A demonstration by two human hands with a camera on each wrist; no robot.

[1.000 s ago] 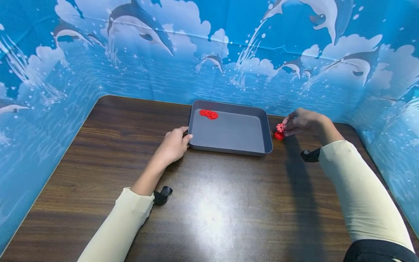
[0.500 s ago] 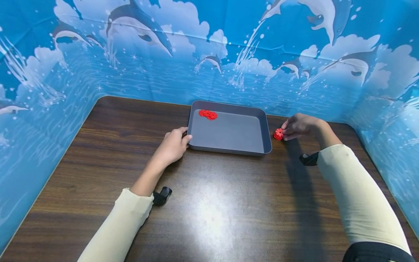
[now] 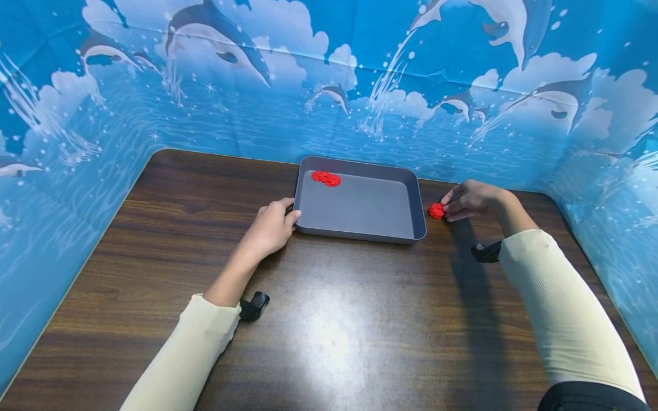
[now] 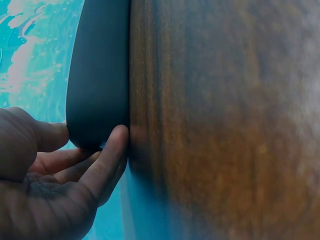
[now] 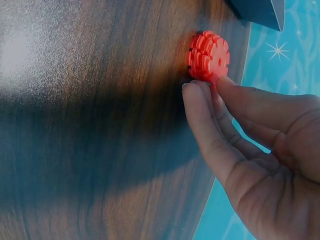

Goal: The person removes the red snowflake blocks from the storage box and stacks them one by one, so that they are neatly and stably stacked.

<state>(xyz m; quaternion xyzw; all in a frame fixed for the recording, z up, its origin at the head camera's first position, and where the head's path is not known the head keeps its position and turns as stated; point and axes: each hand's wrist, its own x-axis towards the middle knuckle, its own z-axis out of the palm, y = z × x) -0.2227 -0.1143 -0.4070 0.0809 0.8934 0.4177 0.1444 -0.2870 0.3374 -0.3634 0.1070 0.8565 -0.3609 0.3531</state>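
My left hand (image 3: 272, 229) grips the left side of a grey rectangular tray (image 3: 362, 206). The left wrist view has its thumb on the tray wall (image 4: 97, 75) near a corner and the fingers curled at the other side. Several flat red notched discs (image 3: 326, 179) lie overlapping in the tray's far left corner. Right of the tray, a small stack of red notched discs (image 3: 436, 211) stands on the table. My right hand (image 3: 470, 200) is at the stack; up close, its thumb and fingers pinch the edge of the top disc (image 5: 219, 57), which rests on the others.
The dark wood-grain table (image 3: 216, 188) has rounded far corners. A blue dolphin-print cloth (image 3: 288, 114) hangs behind it and along both sides. Black wrist-worn cameras sit at both cuffs, and a glare spot lies on the table in front of the tray.
My right hand has lowered a red disc onto the stack, where it now lies level with the rest. The left hand and tray stay in place.
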